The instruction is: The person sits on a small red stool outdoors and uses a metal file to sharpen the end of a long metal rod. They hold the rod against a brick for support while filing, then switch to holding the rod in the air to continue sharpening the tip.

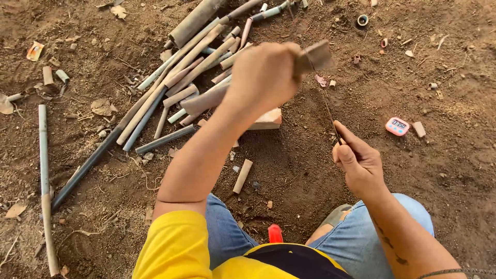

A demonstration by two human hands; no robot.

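My left hand (263, 75) is raised over the dirt, fist closed around a brownish wooden block (316, 56). My right hand (359, 163) is lower and to the right, holding a thin dark blade (326, 106) that slants up toward the block. A small pale piece (336, 151) is pinched at the fingers of the same hand, under the blade's lower end. Whether the block touches the blade's top I cannot tell.
A pile of cut pipes and cane lengths (181, 72) lies at the upper left, with a pale wooden block (268, 120) at its edge. A short cut piece (243, 175) lies near my knee. A pink timer (397, 126) sits on the right. A long pole (44, 181) lies far left.
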